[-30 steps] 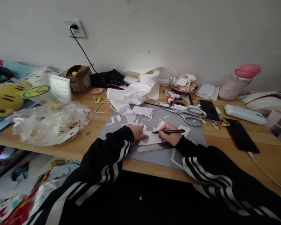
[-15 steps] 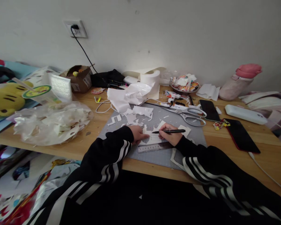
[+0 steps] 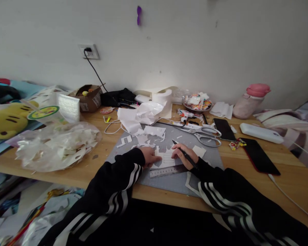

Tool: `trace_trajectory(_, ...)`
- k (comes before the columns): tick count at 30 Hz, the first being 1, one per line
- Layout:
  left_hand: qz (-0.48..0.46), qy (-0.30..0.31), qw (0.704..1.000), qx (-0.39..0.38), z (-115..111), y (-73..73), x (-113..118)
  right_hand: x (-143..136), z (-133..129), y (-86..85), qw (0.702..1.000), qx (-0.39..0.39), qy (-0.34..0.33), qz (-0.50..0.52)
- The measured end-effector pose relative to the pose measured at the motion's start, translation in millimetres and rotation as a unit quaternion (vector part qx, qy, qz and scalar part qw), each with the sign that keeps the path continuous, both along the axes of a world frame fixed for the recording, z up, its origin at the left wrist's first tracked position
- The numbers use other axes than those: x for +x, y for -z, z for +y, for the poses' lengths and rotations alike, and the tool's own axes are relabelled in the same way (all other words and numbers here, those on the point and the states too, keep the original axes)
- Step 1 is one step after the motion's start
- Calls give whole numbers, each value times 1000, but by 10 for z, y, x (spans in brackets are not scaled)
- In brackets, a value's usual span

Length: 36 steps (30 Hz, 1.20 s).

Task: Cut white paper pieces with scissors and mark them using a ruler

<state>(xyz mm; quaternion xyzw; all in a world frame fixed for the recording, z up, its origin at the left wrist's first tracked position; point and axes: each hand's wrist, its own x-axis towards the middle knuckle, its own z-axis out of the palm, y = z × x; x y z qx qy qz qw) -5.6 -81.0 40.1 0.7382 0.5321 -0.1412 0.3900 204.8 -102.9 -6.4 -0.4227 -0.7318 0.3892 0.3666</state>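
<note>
Black pen (image 3: 186, 155) in right hand (image 3: 184, 154); one ruler (image 3: 168, 171), two phones (image 3: 223, 124).

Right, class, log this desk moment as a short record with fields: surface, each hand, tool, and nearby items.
Surface: grey cutting mat on a wooden desk
Left hand: pressing down a small white paper piece with ruled lines
Right hand: gripping a slim black pen, tip pointing away from the person
Ruler: pale straight ruler lying at the paper's near edge
Nearby: large metal scissors, two dark phones, crumpled white paper
</note>
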Motion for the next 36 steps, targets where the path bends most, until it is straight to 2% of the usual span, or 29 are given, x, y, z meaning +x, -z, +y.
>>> trace_trajectory(7, 3, 18, 999, 41, 29, 85, -5, -5, 29, -48, 995, 10, 2, -100)
trace_trajectory(15, 16, 0, 997, 71, 3, 92, 9, 18, 63, 71, 994, 50, -2, -93)
trace_trajectory(18, 31, 9, 997, 77, -21, 100, 13, 42, 70, 20, 991, 72, 5, -115)
trace_trajectory(21, 35, 16, 995, 88, -40, 115, 6, 121, 125, -50, 981, 117, 39, -147)
trace_trajectory(29, 39, 17, 992, 117, -90, 95, 6, 426, 471, -10, 942, 192, 137, -239)
trace_trajectory(33, 47, 18, 992, 113, -106, 80, 17, 415, 783, -91, 927, 185, 170, -279)
trace_trajectory(36, 47, 24, 991, 125, -102, 108, 8, 338, 1040, -181, 910, 149, 201, -331)
